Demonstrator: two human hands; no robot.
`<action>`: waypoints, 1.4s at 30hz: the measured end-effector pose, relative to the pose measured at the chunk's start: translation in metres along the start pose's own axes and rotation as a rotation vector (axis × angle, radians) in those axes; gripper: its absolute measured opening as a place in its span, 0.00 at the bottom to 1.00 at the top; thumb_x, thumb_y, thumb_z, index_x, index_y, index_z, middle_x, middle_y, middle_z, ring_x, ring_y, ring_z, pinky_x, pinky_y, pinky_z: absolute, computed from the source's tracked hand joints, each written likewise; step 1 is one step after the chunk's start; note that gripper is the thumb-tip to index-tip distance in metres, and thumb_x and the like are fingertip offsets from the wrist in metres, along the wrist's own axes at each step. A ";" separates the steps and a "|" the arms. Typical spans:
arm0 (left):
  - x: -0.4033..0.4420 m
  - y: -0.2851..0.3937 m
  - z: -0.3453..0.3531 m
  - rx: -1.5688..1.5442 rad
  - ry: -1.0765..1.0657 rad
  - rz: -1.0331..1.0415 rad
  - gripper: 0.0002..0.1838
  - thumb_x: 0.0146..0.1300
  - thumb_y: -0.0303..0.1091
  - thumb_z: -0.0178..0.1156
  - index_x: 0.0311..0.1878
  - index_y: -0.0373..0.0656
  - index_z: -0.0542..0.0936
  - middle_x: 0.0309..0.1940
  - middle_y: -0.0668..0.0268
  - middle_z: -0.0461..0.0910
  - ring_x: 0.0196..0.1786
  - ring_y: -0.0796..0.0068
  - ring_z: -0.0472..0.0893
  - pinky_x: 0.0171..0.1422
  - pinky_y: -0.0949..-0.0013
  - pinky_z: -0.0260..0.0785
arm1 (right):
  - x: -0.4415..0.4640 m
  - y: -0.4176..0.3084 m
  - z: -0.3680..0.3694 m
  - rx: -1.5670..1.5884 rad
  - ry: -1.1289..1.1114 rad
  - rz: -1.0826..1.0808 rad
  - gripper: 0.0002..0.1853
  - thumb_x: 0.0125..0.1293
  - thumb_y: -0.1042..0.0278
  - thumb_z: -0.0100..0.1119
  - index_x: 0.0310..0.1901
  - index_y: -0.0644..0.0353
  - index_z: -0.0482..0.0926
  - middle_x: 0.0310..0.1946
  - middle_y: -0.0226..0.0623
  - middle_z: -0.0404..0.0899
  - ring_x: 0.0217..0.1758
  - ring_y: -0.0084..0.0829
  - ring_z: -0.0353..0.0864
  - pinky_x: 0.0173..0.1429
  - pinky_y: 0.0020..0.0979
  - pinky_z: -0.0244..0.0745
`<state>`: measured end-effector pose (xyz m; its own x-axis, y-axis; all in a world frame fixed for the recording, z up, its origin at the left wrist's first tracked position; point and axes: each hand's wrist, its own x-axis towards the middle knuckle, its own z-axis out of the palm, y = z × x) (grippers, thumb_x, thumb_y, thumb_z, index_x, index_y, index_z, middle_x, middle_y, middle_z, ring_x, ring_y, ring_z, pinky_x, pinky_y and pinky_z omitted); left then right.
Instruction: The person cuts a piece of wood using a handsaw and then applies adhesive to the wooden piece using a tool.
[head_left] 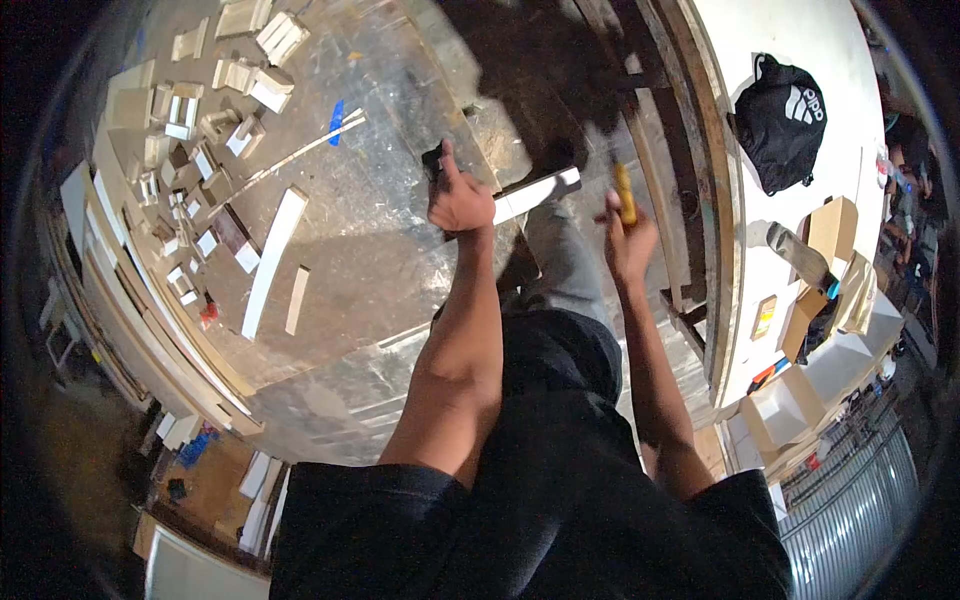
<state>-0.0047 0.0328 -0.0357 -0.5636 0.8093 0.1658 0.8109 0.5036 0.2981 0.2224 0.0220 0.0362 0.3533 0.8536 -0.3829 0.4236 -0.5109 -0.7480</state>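
Note:
My left hand (462, 203) is closed on a narrow white board (540, 192), one digit stretched out forward. The board runs out to the right from under that hand, across the front of my grey-clad leg. Just beyond the fingers is a small dark thing (433, 160) that I cannot make out. My right hand (630, 243) grips the yellow handle of what looks like a hammer (625, 192), held upright to the right of the board. The head end is smeared by motion.
Several small wood-and-white box pieces (182, 115) lie on the worktop at left, with a long white strip (275, 262), a short wooden strip (297, 300) and blue tape (336, 122). At right, a white table carries a black bag (783, 125), a bottle (800, 255) and cardboard boxes (832, 232).

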 end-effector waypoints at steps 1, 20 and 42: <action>-0.001 0.000 0.000 0.000 0.004 -0.007 0.30 0.60 0.25 0.54 0.68 0.54 0.76 0.52 0.65 0.88 0.37 0.48 0.87 0.38 0.48 0.77 | -0.021 -0.022 -0.017 -0.079 0.018 -0.016 0.26 0.73 0.46 0.65 0.32 0.66 0.78 0.19 0.27 0.71 0.24 0.20 0.67 0.29 0.30 0.64; -0.013 -0.026 0.035 0.118 0.030 0.005 0.38 0.53 0.32 0.64 0.72 0.64 0.75 0.26 0.68 0.81 0.25 0.59 0.80 0.26 0.55 0.72 | -0.168 -0.100 -0.048 0.222 -0.445 0.209 0.21 0.76 0.51 0.62 0.44 0.68 0.80 0.25 0.23 0.71 0.29 0.17 0.67 0.34 0.25 0.64; -0.008 -0.018 0.025 0.103 0.080 0.040 0.38 0.53 0.32 0.60 0.72 0.63 0.75 0.25 0.66 0.80 0.24 0.55 0.78 0.26 0.54 0.69 | -0.152 -0.143 -0.048 0.036 -0.547 0.242 0.22 0.73 0.50 0.66 0.35 0.66 0.77 0.25 0.21 0.70 0.29 0.16 0.64 0.31 0.25 0.58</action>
<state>-0.0111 0.0246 -0.0663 -0.5379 0.8046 0.2517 0.8425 0.5029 0.1928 0.1479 -0.0401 0.2270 -0.0483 0.6467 -0.7612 0.3526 -0.7020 -0.6188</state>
